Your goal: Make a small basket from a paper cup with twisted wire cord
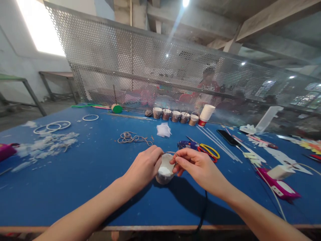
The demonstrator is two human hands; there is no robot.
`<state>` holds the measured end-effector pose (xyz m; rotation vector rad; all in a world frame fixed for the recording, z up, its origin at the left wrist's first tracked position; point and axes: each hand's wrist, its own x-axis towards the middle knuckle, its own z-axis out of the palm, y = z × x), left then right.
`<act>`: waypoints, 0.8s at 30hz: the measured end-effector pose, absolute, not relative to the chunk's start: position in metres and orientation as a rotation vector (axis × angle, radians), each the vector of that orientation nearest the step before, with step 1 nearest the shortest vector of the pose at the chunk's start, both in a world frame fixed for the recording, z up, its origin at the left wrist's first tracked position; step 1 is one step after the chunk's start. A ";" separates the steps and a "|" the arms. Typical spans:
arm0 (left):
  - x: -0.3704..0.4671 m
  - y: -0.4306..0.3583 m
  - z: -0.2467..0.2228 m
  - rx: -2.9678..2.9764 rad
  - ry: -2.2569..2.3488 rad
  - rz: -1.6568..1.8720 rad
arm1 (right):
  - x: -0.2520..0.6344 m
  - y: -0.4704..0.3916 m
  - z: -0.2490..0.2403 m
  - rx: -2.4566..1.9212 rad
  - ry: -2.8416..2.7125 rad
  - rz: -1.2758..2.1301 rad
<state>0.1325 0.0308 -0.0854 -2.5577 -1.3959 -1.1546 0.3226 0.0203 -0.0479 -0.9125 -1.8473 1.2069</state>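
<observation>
A small paper cup (165, 179), white inside and darker outside, is tilted so that I look into its mouth. My left hand (146, 164) is closed on the left side of its rim. On the right side, my right hand (194, 164) pinches at the rim with thumb and fingers. A thin dark strand, possibly cord, runs along the far rim between the hands; its ends are hidden by my fingers. Just beyond my right hand lie a blue glue gun (187, 144) and scissors (209, 150) with yellow and red handles. A loose grey cord (131, 138) lies beyond my left hand.
Several finished-looking cups (176, 116) stand in a row at the back, beside stacked paper cups (207, 113). White squares (164, 130), a phone (228, 137) and a pink power strip (278, 185) lie around. White scraps (50, 145) and rings (90, 117) are leftward. A perforated metal screen (105, 47) borders the table.
</observation>
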 end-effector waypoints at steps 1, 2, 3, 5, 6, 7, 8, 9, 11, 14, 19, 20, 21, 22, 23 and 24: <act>0.133 0.031 -0.086 -2.558 -1.395 -1.155 | 0.324 0.020 -0.048 -0.913 -1.860 1.201; 0.133 0.031 -0.086 -2.559 -1.392 -1.155 | 0.325 0.019 -0.048 -0.921 -1.876 1.193; 0.133 0.031 -0.087 -2.560 -1.389 -1.153 | 0.325 0.019 -0.048 -0.930 -1.891 1.188; 0.132 0.031 -0.087 -2.563 -1.385 -1.149 | 0.327 0.018 -0.049 -0.951 -1.911 1.186; 0.132 0.031 -0.088 -2.567 -1.384 -1.146 | 0.327 0.018 -0.050 -0.960 -1.917 1.190; 0.132 0.031 -0.088 -2.570 -1.385 -1.144 | 0.328 0.017 -0.051 -0.969 -1.918 1.191; 0.132 0.031 -0.088 -2.574 -1.387 -1.142 | 0.328 0.017 -0.052 -0.975 -1.916 1.193; 0.132 0.031 -0.088 -2.575 -1.390 -1.142 | 0.328 0.017 -0.053 -0.982 -1.912 1.192; 0.131 0.031 -0.087 -2.568 -1.391 -1.145 | 0.328 0.016 -0.055 -0.994 -1.905 1.191; 0.131 0.031 -0.087 -2.552 -1.384 -1.150 | 0.327 0.016 -0.056 -1.008 -1.898 1.201; 0.132 0.029 -0.085 -2.556 -1.379 -1.131 | 0.325 0.014 -0.059 -1.037 -1.903 1.196; 0.132 0.029 -0.085 -2.561 -1.384 -1.125 | 0.326 0.013 -0.060 -1.051 -1.908 1.183; 0.132 0.028 -0.084 -2.564 -1.390 -1.119 | 0.326 0.012 -0.060 -1.072 -1.914 1.156; 0.132 0.028 -0.084 -2.566 -1.396 -1.114 | 0.326 0.011 -0.061 -1.096 -1.921 1.119; 0.132 0.028 -0.084 -2.566 -1.399 -1.111 | 0.326 0.010 -0.063 -1.123 -1.923 1.069; 0.132 0.028 -0.084 -2.563 -1.401 -1.111 | 0.326 0.009 -0.065 -1.151 -1.922 1.004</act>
